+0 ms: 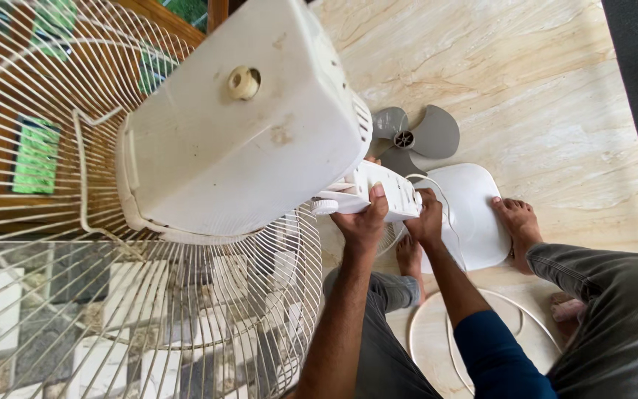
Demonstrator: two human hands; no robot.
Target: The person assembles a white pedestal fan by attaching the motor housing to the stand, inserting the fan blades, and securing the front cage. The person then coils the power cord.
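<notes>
Fingers of the left hand [363, 222] wrap around the white control box [369, 193] of a pedestal fan, thumb lying over its top face, clenched on it from below. Fingers of the right hand [427, 222] curl against the far end of the same box, gripping it too, beside a thin white cord [448, 222] that runs down past the wrist. That box sits just under the big white motor housing [241, 122], which fills the middle of the view with a round knob [243, 82] on its back. Behind the housing spreads the white wire guard [134, 310], through which patterned tiles and a wooden frame show.

Below lies a polished beige marble floor [526, 81] with brown veins; a dark mat edges it at the right. On the floor rest a loose grey fan blade [415, 138], the white square base [474, 210] pinned by two bare feet, and a white ring [426, 325]. No container is in view.
</notes>
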